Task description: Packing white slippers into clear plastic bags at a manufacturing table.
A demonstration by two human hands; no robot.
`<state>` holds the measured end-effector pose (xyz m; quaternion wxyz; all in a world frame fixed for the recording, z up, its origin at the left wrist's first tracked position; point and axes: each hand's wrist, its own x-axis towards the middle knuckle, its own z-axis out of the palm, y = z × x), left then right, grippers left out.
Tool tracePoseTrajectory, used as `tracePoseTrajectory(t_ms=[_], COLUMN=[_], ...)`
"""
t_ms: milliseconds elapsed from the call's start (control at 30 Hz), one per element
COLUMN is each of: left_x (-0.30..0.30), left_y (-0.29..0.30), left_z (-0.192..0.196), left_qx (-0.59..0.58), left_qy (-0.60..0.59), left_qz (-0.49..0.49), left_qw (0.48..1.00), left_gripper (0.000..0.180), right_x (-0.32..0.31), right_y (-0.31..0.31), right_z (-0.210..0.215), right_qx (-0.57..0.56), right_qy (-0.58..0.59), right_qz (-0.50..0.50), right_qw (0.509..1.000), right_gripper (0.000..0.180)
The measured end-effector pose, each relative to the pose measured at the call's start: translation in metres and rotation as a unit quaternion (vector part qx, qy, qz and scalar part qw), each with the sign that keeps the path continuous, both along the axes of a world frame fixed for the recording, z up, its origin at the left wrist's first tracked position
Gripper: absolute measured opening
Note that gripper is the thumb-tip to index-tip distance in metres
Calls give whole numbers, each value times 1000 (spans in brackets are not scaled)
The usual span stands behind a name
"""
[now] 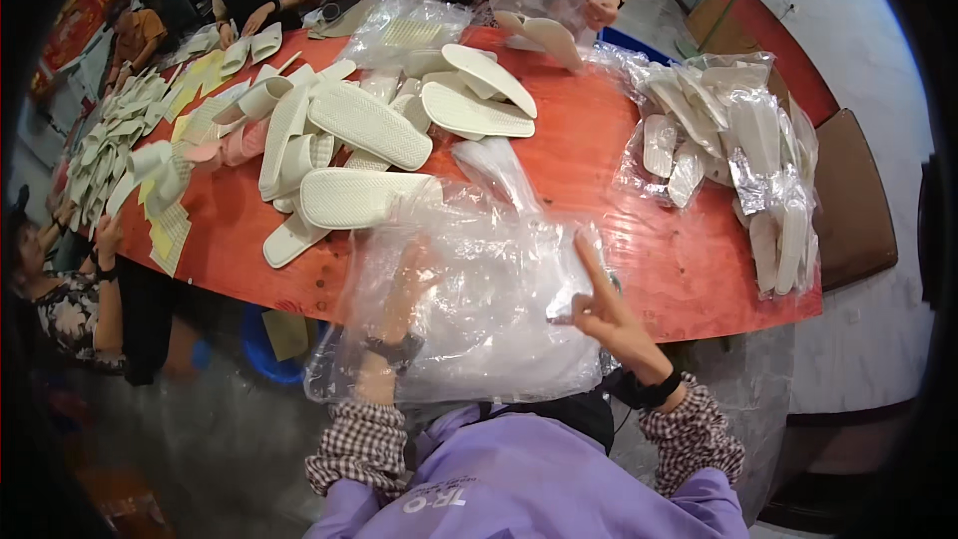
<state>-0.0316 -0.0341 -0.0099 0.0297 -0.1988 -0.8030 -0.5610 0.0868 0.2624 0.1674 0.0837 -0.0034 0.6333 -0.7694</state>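
A large clear plastic bag (489, 309), lying among or over further clear plastic, spreads in front of me across the table's near edge. My left hand (407, 274) shows only dimly through the plastic; its fingers are blurred, and I cannot tell whether it is inside the bag or beneath it. At the bag's right side is my right hand (611, 314), its index finger stretched out along the edge and its thumb and other fingers curled in against the plastic. Just beyond the bag lies a cream slipper (364, 198), its right end partly covered by the plastic.
Several cream slippers (369, 125) are heaped on the red table (579, 160). Bagged slippers (738, 140) pile up at the right, beside a cardboard box (853, 200). Across the table a person's hands (599, 10) hold a bag with slippers. Other people work along the left side.
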Motion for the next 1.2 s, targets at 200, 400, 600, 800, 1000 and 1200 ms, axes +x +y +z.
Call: tracePoseTrajectory(t_ms=[200, 400, 600, 800, 1000, 1200], left_x=[-7, -35, 46, 75, 42, 36], left_y=[-9, -68, -13, 46, -9, -50], left_z=[60, 115, 273, 158, 36, 84], left_qx=[126, 256, -50, -335, -382, -573], left_qy=[-118, -212, 23, 185, 216, 133], left_qz=[50, 108, 28, -176, -165, -136], left_qw=[984, 937, 998, 907, 883, 797], left_gripper=[36, 34, 38, 84, 93, 69], right_x=[15, 3, 0, 16, 16, 10], right_y=[14, 15, 13, 6, 7, 7], right_z=[-78, -65, -76, -68, -57, -51], right_qx=[236, 327, 428, 286, 364, 365], right_qy=[-1, 27, 139, 67, 64, 22], right_qz=[-20, -42, -40, -56, -30, -36], right_qw=[972, 944, 892, 954, 929, 930], right_gripper=[100, 97, 97, 95, 83, 84])
